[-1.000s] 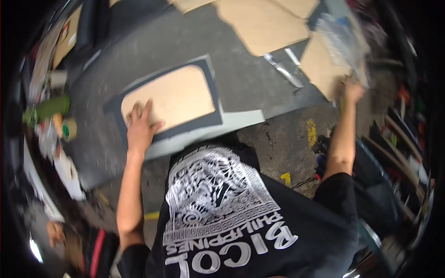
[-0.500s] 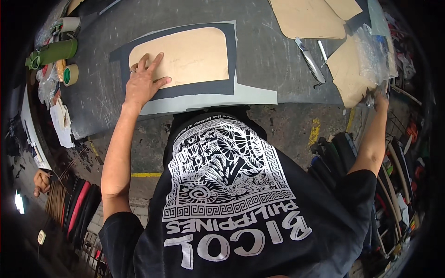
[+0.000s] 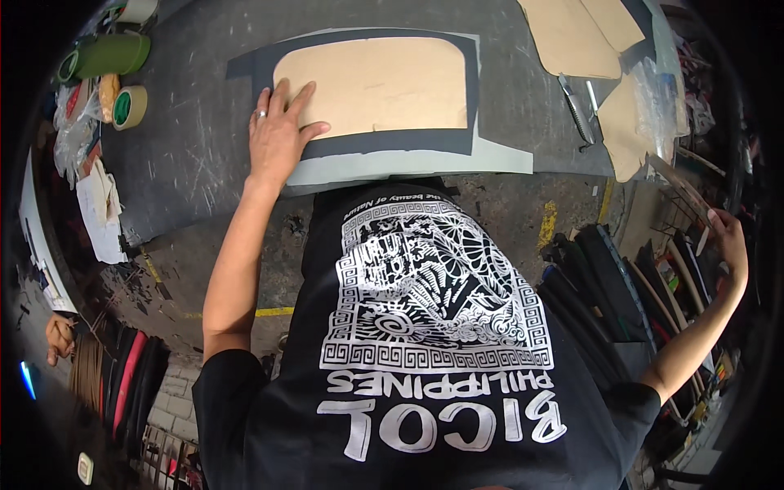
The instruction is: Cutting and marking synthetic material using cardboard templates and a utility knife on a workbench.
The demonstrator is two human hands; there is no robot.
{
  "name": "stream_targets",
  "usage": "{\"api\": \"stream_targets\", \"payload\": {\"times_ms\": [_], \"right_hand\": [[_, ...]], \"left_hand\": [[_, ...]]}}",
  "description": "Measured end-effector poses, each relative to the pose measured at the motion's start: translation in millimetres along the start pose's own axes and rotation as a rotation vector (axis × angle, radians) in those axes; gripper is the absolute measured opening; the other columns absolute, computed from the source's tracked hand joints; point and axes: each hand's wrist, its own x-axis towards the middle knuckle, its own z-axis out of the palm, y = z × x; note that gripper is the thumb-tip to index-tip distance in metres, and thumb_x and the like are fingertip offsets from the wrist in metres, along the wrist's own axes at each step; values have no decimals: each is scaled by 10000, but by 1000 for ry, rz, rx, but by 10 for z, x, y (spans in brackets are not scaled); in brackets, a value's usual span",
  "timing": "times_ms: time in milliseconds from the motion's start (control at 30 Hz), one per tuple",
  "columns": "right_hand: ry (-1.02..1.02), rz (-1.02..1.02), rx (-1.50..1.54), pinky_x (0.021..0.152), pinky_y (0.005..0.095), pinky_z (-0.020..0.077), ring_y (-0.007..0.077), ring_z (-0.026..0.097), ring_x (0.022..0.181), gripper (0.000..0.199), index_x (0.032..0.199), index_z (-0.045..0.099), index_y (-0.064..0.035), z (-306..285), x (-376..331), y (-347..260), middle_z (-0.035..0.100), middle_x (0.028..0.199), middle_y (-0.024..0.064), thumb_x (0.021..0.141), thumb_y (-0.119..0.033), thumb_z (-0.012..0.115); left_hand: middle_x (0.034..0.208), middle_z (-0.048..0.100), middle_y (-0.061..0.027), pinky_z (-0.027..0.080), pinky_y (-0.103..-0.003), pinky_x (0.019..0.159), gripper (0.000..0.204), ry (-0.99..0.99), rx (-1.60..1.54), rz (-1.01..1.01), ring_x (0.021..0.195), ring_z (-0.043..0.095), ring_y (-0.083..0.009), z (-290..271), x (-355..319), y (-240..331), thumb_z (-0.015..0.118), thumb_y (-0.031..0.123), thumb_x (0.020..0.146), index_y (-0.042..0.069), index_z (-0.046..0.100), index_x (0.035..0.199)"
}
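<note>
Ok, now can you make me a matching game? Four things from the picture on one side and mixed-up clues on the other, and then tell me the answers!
Things:
1. Left grip
2. Right grip
3. Tape roll
4. White stick

Clues:
A. Lying beside a knife-like tool
B. Fingers spread on a tan panel
C. Tan outside, green inside
D. Holding a long, thin object

Right pairs: 1-B, 2-D, 3-C, 4-A.
</note>
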Motion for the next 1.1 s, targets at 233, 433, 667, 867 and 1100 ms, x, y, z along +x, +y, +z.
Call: {"api": "stream_targets", "payload": {"times_ms": [233, 433, 667, 867, 1100], "right_hand": [[0, -679, 581, 1025, 334, 446, 182, 612, 1116, 566, 1278, 654, -14, 935, -249, -2101, 670, 1177, 60, 808, -251, 862], [-38, -978, 870, 978, 300, 426, 172, 572, 1064, 519, 1271, 674, -44, 1778, -86, -3718, 595, 1060, 29, 809, -185, 864], [103, -1069, 753, 966, 315, 435, 223, 555, 1024, 513, 1267, 700, -96, 2176, 92, -3928, 611, 1074, 72, 808, -252, 866], [461, -1097, 420, 962, 376, 499, 285, 577, 1148, 492, 1246, 702, -82, 2020, -84, -3904, 659, 1172, 110, 818, -280, 846], [302, -696, 799, 872, 341, 545, 215, 655, 1006, 397, 1199, 723, -57, 1957, 47, -3670, 684, 1066, 90, 864, -253, 806]], "left_hand": [[1495, 528, -98, 325, -557, 1135, 1214, 55, -255, -83, 1443, 397, -345, 175, 241, 171, 838, 568, 693, 104, 208, 1622], [1459, 570, -89, 316, -537, 1127, 1356, 107, -377, -130, 1447, 397, -315, 124, 281, 314, 879, 557, 631, 85, 100, 1635], [1455, 569, -127, 336, -519, 1130, 1308, 139, -391, -95, 1419, 430, -339, -49, 241, 374, 911, 481, 634, -8, 179, 1601], [1477, 553, -126, 364, -520, 1136, 1131, -38, -310, -61, 1424, 435, -343, -172, 244, 282, 895, 355, 703, 48, 267, 1592], [1250, 689, -221, 521, -418, 1004, 623, -72, -398, -366, 1159, 657, -393, -270, 545, -227, 827, 201, 784, 26, 619, 1345]]}}
